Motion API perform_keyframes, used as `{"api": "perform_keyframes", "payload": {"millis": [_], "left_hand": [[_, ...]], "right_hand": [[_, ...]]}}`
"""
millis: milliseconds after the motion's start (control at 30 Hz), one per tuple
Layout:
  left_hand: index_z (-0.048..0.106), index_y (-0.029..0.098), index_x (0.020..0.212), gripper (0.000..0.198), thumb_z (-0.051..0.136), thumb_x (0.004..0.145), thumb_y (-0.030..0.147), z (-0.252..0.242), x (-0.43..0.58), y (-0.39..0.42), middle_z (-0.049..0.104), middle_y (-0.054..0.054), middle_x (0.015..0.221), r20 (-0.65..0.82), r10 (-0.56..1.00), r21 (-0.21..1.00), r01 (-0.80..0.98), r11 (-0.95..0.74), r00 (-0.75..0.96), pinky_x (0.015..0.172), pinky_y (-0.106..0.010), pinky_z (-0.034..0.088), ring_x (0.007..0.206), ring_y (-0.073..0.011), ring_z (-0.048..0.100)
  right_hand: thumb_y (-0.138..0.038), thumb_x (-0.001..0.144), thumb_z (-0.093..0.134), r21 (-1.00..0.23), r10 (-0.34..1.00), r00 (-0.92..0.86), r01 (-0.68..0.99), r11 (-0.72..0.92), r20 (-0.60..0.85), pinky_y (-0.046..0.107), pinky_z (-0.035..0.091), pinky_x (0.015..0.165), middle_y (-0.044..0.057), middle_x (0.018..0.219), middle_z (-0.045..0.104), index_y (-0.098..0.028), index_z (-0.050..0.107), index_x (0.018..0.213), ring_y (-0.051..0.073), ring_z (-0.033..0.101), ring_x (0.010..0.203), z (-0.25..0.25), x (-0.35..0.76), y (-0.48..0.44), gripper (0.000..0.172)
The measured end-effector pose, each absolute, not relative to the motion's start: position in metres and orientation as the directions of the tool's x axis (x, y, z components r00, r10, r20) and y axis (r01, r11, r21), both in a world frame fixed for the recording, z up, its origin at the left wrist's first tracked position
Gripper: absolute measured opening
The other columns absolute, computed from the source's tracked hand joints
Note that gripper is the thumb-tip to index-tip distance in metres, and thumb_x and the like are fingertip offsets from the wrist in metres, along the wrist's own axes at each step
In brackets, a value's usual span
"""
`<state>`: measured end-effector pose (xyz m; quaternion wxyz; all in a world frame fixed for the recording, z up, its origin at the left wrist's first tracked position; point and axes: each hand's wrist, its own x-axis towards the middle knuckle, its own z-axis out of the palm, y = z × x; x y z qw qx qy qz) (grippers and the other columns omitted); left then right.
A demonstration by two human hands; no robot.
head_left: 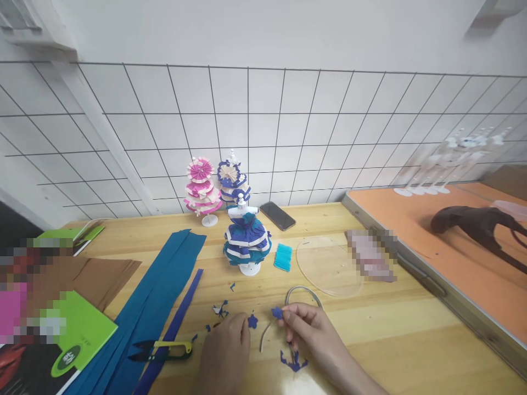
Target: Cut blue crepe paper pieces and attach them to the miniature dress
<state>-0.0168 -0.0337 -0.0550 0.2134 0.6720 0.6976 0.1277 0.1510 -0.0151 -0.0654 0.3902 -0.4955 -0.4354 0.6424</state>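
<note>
My right hand [307, 332] pinches a small blue paper flower [276, 312] between thumb and fingertips, just above the table. Another blue paper flower [252, 321] is beside the curled fingers of my left hand [225, 348]. That hand is closed with its back towards me, so whatever lies inside it is hidden. Dark blue paper scraps [293, 362] lie below my right hand, and more scraps [221, 310] are beyond my left. Behind both hands stands a small white dress form [247, 236] in blue, teal and white ruffled paper. Thread snips [162, 350] rest left of my left hand.
Teal paper strips [152, 296] and a narrow blue strip [181, 312] cover the left side, near green packages [88, 323]. Pink [201, 189] and blue-white [234, 181] dressed forms stand behind. A phone [278, 215], cyan piece [283, 257] and clear disc [327, 266] lie further right.
</note>
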Motion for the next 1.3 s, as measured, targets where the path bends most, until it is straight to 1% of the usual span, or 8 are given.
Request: {"api": "perform_keyframes", "payload": {"millis": [133, 233, 433, 633, 733, 833, 1000, 1300], "left_hand": [[0.061, 0.018, 0.086, 0.029, 0.034, 0.078, 0.018, -0.056, -0.022, -0.034, 0.066, -0.010, 0.087, -0.022, 0.995, 0.447, 0.889, 0.093, -0.093, 0.065, -0.031, 0.039, 0.077, -0.0249, 0.059], [0.060, 0.019, 0.083, 0.020, 0.042, 0.076, 0.025, -0.057, -0.017, -0.036, 0.065, -0.006, 0.074, 0.046, 0.993, 0.654, 0.754, 0.053, -0.110, 0.061, -0.027, 0.039, 0.066, -0.0198, 0.057], [0.046, 0.017, 0.050, 0.034, 0.047, 0.073, 0.042, -0.059, 0.001, -0.041, 0.040, 0.005, 0.043, -0.178, 0.984, 0.957, 0.232, 0.175, -0.007, 0.040, -0.019, 0.029, 0.040, -0.0081, 0.037], [0.057, 0.013, 0.068, 0.038, 0.054, 0.066, 0.051, -0.064, 0.005, -0.040, 0.050, 0.003, 0.050, -0.367, 0.917, 0.914, -0.121, 0.387, 0.156, 0.032, -0.017, 0.031, 0.036, -0.0064, 0.041], [0.057, 0.012, 0.062, 0.039, 0.056, 0.065, 0.051, -0.066, 0.004, -0.038, 0.052, 0.001, 0.048, -0.392, 0.900, 0.870, -0.242, 0.431, 0.191, 0.032, -0.016, 0.034, 0.035, -0.0059, 0.042], [0.055, 0.012, 0.053, 0.040, 0.057, 0.067, 0.049, -0.067, 0.002, -0.037, 0.050, 0.001, 0.043, -0.413, 0.882, 0.820, -0.327, 0.469, 0.227, 0.031, -0.015, 0.034, 0.034, -0.0055, 0.042], [0.056, 0.011, 0.055, 0.033, 0.062, 0.065, 0.042, -0.069, 0.000, -0.038, 0.050, 0.002, 0.046, -0.426, 0.882, 0.782, -0.408, 0.472, 0.204, 0.031, -0.014, 0.033, 0.035, -0.0045, 0.041], [0.056, 0.013, 0.058, 0.023, 0.066, 0.061, 0.033, -0.059, -0.001, -0.034, 0.051, 0.004, 0.046, -0.456, 0.889, 0.833, -0.362, 0.419, -0.022, 0.031, -0.013, 0.030, 0.036, -0.0041, 0.040]], "right_hand": [[-0.050, 0.064, 0.061, -0.944, 0.932, -0.198, -0.067, -0.323, -0.304, 0.015, 0.033, 0.036, -0.002, 0.045, 0.051, -0.010, 0.059, 0.063, 0.004, 0.041, 0.034, -0.067, 0.151, -0.016, 0.040], [-0.050, 0.065, 0.061, -0.940, 0.927, -0.208, -0.077, -0.333, -0.311, 0.015, 0.033, 0.035, -0.003, 0.045, 0.051, -0.010, 0.059, 0.064, 0.004, 0.041, 0.034, -0.068, 0.151, -0.017, 0.040], [-0.051, 0.066, 0.059, -0.941, 0.924, -0.227, -0.067, -0.331, -0.309, 0.016, 0.033, 0.035, -0.003, 0.045, 0.050, -0.010, 0.060, 0.066, 0.004, 0.041, 0.032, -0.069, 0.150, -0.017, 0.041], [-0.036, 0.081, 0.047, -0.981, 0.973, -0.232, 0.188, 0.043, -0.002, 0.023, 0.043, 0.049, 0.003, 0.060, 0.056, -0.014, 0.062, 0.076, 0.012, 0.053, 0.053, -0.063, 0.150, -0.025, 0.028], [-0.018, 0.084, 0.041, -0.812, 0.871, -0.366, 0.362, 0.459, 0.329, 0.028, 0.044, 0.065, 0.008, 0.079, 0.060, -0.016, 0.061, 0.089, 0.017, 0.055, 0.073, -0.059, 0.153, -0.030, 0.021], [-0.010, 0.082, 0.040, -0.572, 0.732, -0.520, 0.465, 0.675, 0.441, 0.030, 0.044, 0.063, 0.010, 0.085, 0.059, -0.016, 0.057, 0.100, 0.018, 0.053, 0.074, -0.059, 0.155, -0.032, 0.025], [-0.008, 0.081, 0.042, -0.431, 0.679, -0.579, 0.525, 0.734, 0.453, 0.029, 0.044, 0.058, 0.011, 0.086, 0.060, -0.014, 0.055, 0.103, 0.018, 0.052, 0.069, -0.058, 0.152, -0.032, 0.026], [-0.015, 0.084, 0.037, -0.589, 0.829, -0.421, 0.585, 0.558, 0.368, 0.030, 0.044, 0.067, 0.008, 0.081, 0.060, -0.018, 0.058, 0.088, 0.018, 0.054, 0.075, -0.049, 0.169, -0.019, 0.021]]}}
